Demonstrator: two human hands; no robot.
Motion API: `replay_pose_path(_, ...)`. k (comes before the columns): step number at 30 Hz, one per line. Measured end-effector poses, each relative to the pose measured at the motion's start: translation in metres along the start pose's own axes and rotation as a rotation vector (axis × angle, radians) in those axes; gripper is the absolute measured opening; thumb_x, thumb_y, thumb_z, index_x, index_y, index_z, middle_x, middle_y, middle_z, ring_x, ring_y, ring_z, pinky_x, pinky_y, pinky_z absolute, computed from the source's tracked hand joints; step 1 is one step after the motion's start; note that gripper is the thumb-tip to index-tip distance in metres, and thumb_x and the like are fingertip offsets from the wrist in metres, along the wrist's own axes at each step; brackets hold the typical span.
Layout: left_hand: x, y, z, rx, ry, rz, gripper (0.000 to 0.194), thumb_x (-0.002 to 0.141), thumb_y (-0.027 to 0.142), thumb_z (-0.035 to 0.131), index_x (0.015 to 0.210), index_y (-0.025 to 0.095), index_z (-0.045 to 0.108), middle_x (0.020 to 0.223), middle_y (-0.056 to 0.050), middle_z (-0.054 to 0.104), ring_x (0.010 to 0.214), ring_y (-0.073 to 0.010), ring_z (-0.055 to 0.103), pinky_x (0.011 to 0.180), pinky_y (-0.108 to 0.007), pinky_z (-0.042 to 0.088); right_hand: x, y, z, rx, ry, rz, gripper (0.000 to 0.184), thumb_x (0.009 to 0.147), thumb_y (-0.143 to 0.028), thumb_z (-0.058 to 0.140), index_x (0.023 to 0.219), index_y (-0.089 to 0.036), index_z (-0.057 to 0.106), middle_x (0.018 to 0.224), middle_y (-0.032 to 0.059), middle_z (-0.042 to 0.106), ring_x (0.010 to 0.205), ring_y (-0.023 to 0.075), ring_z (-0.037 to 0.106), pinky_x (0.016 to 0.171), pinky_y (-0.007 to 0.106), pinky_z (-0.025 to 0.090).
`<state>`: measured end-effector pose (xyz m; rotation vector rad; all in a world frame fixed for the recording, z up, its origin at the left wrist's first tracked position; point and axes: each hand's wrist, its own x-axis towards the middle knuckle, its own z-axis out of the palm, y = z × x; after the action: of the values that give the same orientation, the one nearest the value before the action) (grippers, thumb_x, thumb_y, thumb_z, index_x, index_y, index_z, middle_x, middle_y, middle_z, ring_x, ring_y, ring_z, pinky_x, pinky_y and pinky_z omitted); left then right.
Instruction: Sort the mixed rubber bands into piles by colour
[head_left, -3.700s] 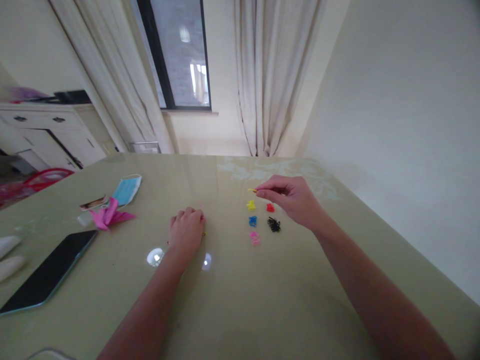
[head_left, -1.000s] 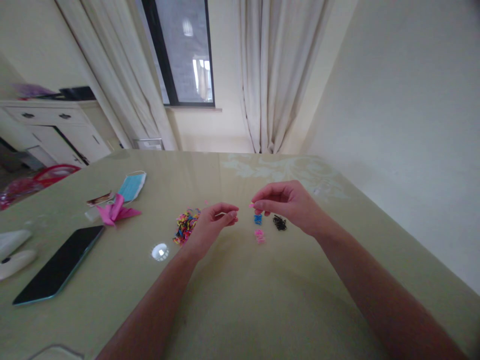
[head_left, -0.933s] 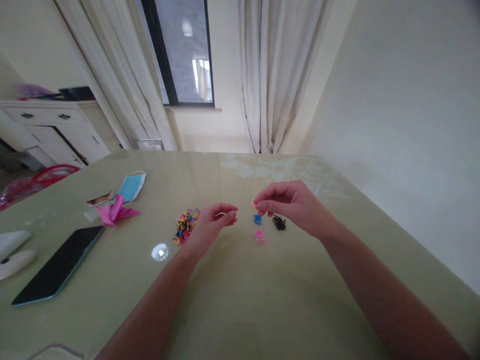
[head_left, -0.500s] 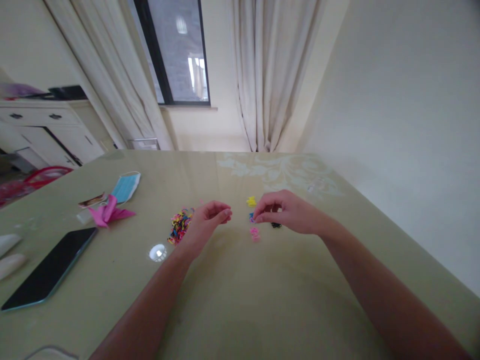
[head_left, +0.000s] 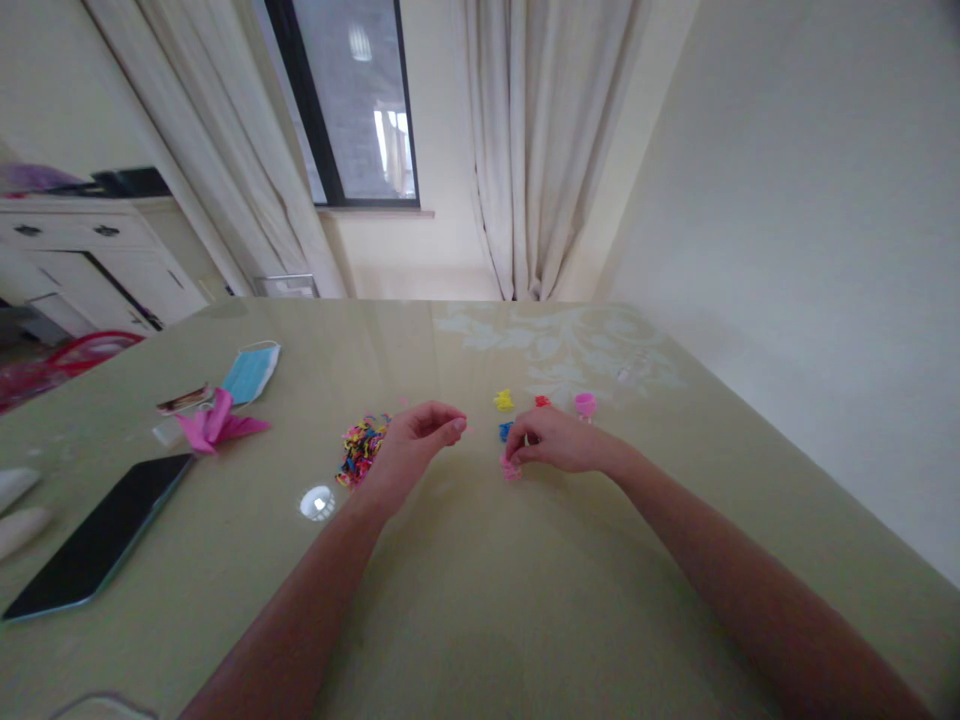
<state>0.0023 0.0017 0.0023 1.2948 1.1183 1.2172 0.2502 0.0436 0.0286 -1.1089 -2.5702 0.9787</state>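
My left hand (head_left: 421, 440) hovers just right of a mixed heap of small colored rubber bands (head_left: 360, 450). Its thumb and fingers are pinched together; whatever they hold is too small to make out. My right hand (head_left: 553, 440) reaches down to a little pile of pink rubber bands (head_left: 511, 470), its thumb and fingertips closed at the pile's top edge. What is between those fingertips is hidden. Close by lie a blue pile (head_left: 505, 431), a yellow pile (head_left: 503, 400) and a red pile (head_left: 542, 401), the last partly behind my right hand.
A small pink cup-shaped piece (head_left: 585, 404) stands beyond my right wrist. To the left are a dark phone or tablet (head_left: 97, 540), a pink folded paper shape (head_left: 221, 425) and a blue face mask (head_left: 253, 375). A wall (head_left: 810, 300) borders the table's right side.
My right hand has moved toward me, from beside the blue pile to the pink pile. The red pile and pink cup-shaped piece have come into view. My left hand has barely moved.
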Motion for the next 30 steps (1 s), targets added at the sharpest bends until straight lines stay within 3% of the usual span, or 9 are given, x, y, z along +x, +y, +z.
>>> replay_pose_path(6,-0.002,0.0,0.002,-0.021,-0.067,-0.013,0.033,0.077,0.048,0.084,0.091,0.019,0.077,0.082,-0.003,0.075,0.078,-0.0158,0.066,0.078,-0.029,0.053,-0.005,-0.017,-0.008,0.013,0.201,-0.069,0.007,0.083,-0.02,0.075,0.088,-0.02,0.08,0.078,0.0012,0.071,0.068,0.0141,0.061,0.063,0.025,0.044)
replay_pose_path(9,-0.003,-0.003,0.004,-0.062,-0.123,-0.035,0.029,0.08,0.045,0.083,0.092,0.02,0.077,0.082,-0.002,0.075,0.078,-0.0146,0.066,0.078,-0.028,0.053,-0.007,-0.03,-0.005,0.079,0.307,-0.128,0.014,0.084,-0.027,0.078,0.097,-0.02,0.077,0.084,0.0013,0.072,0.069,0.0135,0.062,0.065,0.025,0.046)
replay_pose_path(15,-0.005,-0.005,0.006,-0.121,-0.161,-0.075,0.029,0.078,0.044,0.085,0.092,0.02,0.077,0.082,-0.002,0.076,0.078,-0.014,0.067,0.078,-0.027,0.054,-0.007,-0.045,0.0,0.059,0.348,-0.179,0.007,0.091,-0.025,0.073,0.092,-0.019,0.077,0.082,0.001,0.072,0.07,0.0125,0.063,0.067,0.025,0.045)
replay_pose_path(20,-0.003,-0.003,0.004,-0.044,-0.15,-0.041,0.035,0.083,0.052,0.078,0.095,0.019,0.078,0.09,-0.006,0.078,0.081,-0.0183,0.069,0.08,-0.032,0.054,-0.012,-0.05,-0.01,0.057,0.413,-0.194,0.01,0.092,-0.027,0.073,0.09,-0.02,0.08,0.08,0.0018,0.073,0.069,0.0129,0.061,0.065,0.026,0.044)
replay_pose_path(23,0.001,-0.002,-0.005,0.273,0.003,0.104,0.032,0.088,0.052,0.071,0.089,0.021,0.078,0.087,-0.008,0.077,0.081,-0.0231,0.069,0.081,-0.036,0.053,-0.022,-0.057,-0.022,0.129,0.477,-0.195,0.013,0.092,-0.032,0.075,0.091,-0.021,0.081,0.081,0.0025,0.074,0.068,0.0136,0.06,0.062,0.027,0.042)
replay_pose_path(26,0.001,-0.004,-0.019,0.856,0.25,0.261,0.021,0.092,0.039,0.064,0.093,0.023,0.078,0.099,-0.012,0.077,0.098,-0.0309,0.067,0.091,-0.043,0.048,-0.034,-0.064,-0.035,0.197,0.513,-0.209,0.015,0.091,-0.036,0.076,0.093,-0.023,0.082,0.084,0.0032,0.075,0.071,0.0153,0.061,0.061,0.028,0.044)
replay_pose_path(28,0.0,-0.006,-0.027,1.213,0.315,0.212,0.027,0.094,0.033,0.058,0.111,0.022,0.076,0.117,-0.016,0.073,0.112,-0.0365,0.063,0.095,-0.048,0.046,-0.041,-0.069,-0.041,0.229,0.516,-0.221,0.016,0.09,-0.038,0.077,0.094,-0.023,0.082,0.085,0.0041,0.075,0.073,0.0164,0.063,0.063,0.029,0.046)
replay_pose_path(30,-0.001,-0.007,-0.032,1.446,0.283,0.07,0.033,0.096,0.032,0.053,0.12,0.018,0.072,0.124,-0.018,0.07,0.116,-0.039,0.061,0.093,-0.05,0.047,-0.045,-0.073,-0.044,0.244,0.515,-0.234,0.018,0.09,-0.039,0.077,0.094,-0.022,0.082,0.085,0.005,0.075,0.074,0.0165,0.064,0.063,0.03,0.046)
